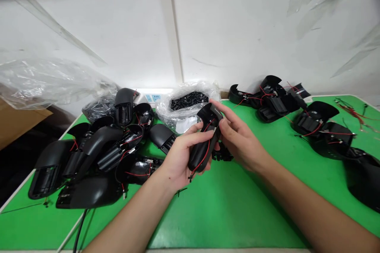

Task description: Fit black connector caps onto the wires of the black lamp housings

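Two bare hands hold one black shell point(203, 153) up over the green table point(225, 215), near the middle. The left hand point(179, 162) is curled under the low end and grasps it firmly. The right hand point(241, 139) grasps the top end, and its fingers point(228, 127) lie over the shell. Neither hand is let go, and neither is a tight fist. Thin red wires point(204, 158) run along the shell, and one end hangs down below it. A two-hand hold like this looks good: the shell stays steady, and the wires are not pinched.

To the left lies a heap of more black shells point(89, 158). To the right, more black shells with red wires point(307, 124) sit in a row. At the far side is a clear bag of small black bits point(188, 101).
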{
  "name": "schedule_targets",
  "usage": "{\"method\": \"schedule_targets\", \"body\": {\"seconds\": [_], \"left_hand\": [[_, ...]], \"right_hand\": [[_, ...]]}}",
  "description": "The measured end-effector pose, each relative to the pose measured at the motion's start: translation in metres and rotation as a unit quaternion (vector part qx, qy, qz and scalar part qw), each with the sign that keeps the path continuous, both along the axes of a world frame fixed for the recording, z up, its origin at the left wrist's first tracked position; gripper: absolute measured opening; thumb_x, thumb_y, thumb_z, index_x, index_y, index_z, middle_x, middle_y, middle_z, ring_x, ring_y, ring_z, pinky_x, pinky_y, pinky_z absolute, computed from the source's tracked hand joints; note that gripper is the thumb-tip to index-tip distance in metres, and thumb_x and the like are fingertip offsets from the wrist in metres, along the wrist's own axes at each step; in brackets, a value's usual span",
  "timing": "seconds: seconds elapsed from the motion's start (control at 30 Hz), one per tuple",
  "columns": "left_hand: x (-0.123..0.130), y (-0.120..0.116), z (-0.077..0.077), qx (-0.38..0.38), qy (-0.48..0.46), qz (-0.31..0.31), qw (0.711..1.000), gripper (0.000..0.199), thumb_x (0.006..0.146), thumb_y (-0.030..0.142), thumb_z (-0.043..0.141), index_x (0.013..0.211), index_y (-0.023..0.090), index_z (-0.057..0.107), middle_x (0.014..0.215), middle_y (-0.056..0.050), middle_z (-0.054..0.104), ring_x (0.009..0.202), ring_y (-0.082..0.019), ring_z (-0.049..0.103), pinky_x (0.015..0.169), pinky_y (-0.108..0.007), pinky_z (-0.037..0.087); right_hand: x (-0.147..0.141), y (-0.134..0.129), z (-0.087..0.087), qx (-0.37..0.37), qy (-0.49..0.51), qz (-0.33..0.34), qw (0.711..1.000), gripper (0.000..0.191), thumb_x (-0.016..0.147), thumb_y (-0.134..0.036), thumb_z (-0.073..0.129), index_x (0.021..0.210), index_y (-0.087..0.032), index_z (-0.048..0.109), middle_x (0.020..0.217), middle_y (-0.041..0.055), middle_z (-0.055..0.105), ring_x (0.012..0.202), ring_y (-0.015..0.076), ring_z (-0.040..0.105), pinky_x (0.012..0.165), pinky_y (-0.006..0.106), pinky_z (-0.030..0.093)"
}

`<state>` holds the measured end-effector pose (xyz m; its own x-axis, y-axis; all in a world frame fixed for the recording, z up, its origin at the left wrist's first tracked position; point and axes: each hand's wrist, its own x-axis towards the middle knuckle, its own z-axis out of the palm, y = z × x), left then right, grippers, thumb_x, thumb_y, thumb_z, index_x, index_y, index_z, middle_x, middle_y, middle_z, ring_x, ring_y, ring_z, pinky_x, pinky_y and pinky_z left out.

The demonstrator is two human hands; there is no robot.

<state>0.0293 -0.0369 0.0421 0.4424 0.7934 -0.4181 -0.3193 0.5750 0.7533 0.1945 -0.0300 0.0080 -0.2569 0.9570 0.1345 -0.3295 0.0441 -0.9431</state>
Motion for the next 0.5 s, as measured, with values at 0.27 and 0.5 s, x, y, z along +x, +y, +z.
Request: {"method": "schedule_targets", "body": {"seconds": [0.27,0.5], "left_hand": [[0.0,-0.002,-0.008,-0.01,0.036,0.037,0.999,0.067,0.073,0.035,0.079,0.132,0.026,0.049,0.071,-0.002,0.068,0.038,-0.011,0.051,0.033,-0.018,0.034],[0.002,-0.005,-0.005,0.003,0.015,0.024,1.0,0.066,0.079,0.041,0.076,0.137,0.026,0.049,0.075,-0.002,0.067,0.039,-0.011,0.051,0.033,-0.019,0.033]], "right_hand": [[-0.001,-0.002,0.008,-0.088,0.07,0.052,0.992,0.071,0.088,-0.043,0.08,0.152,-0.041,0.049,0.103,0.001,0.065,0.068,0.0118,0.055,0.059,0.024,0.051],[-0.003,-0.007,0.009,-0.079,0.07,0.029,0.994,0.069,0.085,-0.039,0.083,0.148,-0.038,0.054,0.101,0.0007,0.064,0.068,0.0118,0.052,0.058,0.024,0.047]]}}
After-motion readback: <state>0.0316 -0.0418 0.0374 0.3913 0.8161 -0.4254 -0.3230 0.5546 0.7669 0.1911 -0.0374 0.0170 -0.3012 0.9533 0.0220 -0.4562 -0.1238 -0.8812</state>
